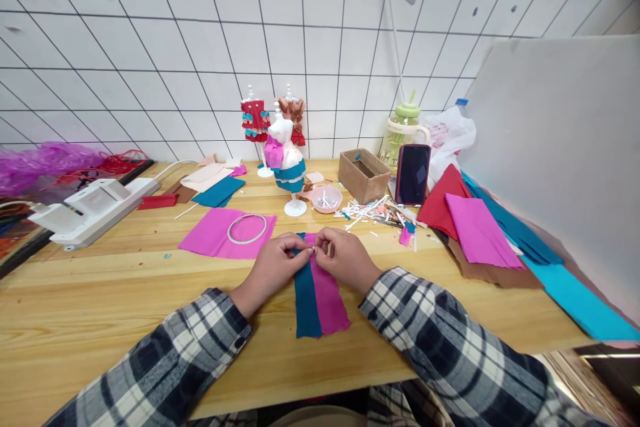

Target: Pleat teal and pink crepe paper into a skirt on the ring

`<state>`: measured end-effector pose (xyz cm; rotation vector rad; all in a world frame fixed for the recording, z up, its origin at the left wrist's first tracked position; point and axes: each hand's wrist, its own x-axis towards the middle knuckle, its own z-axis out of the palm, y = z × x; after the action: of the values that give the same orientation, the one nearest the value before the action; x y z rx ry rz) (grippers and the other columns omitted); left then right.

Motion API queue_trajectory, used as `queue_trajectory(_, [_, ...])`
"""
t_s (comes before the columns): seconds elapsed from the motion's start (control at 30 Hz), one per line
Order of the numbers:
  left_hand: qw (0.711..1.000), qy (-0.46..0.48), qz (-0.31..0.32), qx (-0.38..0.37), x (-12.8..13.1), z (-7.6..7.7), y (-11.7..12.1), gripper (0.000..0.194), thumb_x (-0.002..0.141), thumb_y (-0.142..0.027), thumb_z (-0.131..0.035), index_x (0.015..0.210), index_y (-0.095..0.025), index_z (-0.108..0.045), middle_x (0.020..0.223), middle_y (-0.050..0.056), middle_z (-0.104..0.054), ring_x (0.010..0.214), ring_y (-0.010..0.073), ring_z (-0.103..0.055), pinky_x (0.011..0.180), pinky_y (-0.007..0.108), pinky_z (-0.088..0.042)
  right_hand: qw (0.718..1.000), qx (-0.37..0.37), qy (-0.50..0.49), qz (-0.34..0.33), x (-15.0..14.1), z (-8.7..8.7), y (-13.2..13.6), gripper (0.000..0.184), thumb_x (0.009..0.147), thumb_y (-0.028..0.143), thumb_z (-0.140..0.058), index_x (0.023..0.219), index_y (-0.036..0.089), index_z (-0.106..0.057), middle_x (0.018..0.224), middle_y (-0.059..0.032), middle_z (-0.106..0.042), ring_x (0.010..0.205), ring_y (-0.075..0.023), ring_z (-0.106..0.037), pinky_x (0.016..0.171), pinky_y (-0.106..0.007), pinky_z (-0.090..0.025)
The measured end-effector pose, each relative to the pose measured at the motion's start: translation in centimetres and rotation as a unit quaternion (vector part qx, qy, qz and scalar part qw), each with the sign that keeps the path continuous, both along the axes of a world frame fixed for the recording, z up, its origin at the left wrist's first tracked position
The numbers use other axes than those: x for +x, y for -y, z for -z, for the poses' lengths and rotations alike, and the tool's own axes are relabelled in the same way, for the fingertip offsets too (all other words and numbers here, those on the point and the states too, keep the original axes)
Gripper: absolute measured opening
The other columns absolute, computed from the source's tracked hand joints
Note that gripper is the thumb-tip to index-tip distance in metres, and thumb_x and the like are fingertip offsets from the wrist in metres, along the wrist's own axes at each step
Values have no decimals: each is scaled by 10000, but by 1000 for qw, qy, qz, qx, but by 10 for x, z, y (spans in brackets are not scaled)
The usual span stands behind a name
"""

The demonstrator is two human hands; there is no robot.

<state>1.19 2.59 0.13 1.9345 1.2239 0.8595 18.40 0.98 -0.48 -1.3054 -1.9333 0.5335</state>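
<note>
My left hand and my right hand meet fingertip to fingertip over the top end of a two-coloured strip of crepe paper. Its teal half runs down on the left, its magenta half on the right, with a ragged lower edge towards me. Both hands are closed in a pinch. A tiny whitish speck shows between the fingertips, too small to name. Left of my hands, a silver ring lies on a pink crepe sheet.
Behind stand a small dress form in paper clothing and two others. Further right are a pink dish, cardboard box, white paper scraps, phone and folded crepe paper. A power strip lies at left.
</note>
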Motion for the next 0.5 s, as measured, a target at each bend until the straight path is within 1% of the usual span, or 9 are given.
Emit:
queue_trajectory(0.07, [1000, 0, -4, -1, 0, -1, 0, 205, 766, -353, -611, 711, -181, -709, 783, 39, -720, 747, 174, -644, 675, 256, -478, 1000, -3, -14, -2, 1, 1, 0, 73, 751, 145, -582, 794, 199, -604, 662, 39, -587, 605, -110, -530, 579, -214, -384])
queue_trajectory(0.23, [1000, 16, -16, -13, -3, -2, -2, 244, 778, -395, -620, 749, -177, -725, 810, 56, -723, 774, 187, -650, 698, 272, -496, 999, 10, -47, -2, 2, 1, 0, 123, 793, 182, -590, 904, 204, -638, 693, 38, -611, 591, -104, -537, 612, -219, -418])
queue_trajectory(0.4, [1000, 19, 5, 2, -5, -1, -3, 241, 795, -401, -624, 779, -197, -752, 854, 60, -719, 828, 194, -647, 759, 293, -511, 999, 25, -41, 12, 2, 1, 0, 94, 787, 173, -609, 866, 206, -649, 728, 20, -639, 650, -121, -566, 656, -231, -437])
queue_trajectory(0.5, [1000, 26, 16, 1, -5, 1, -3, 237, 794, -395, -628, 802, -198, -759, 873, 67, -718, 837, 199, -652, 770, 303, -517, 999, 26, -34, 11, 2, 0, 1, 90, 781, 160, -606, 850, 207, -639, 727, 23, -638, 649, -119, -563, 644, -226, -428])
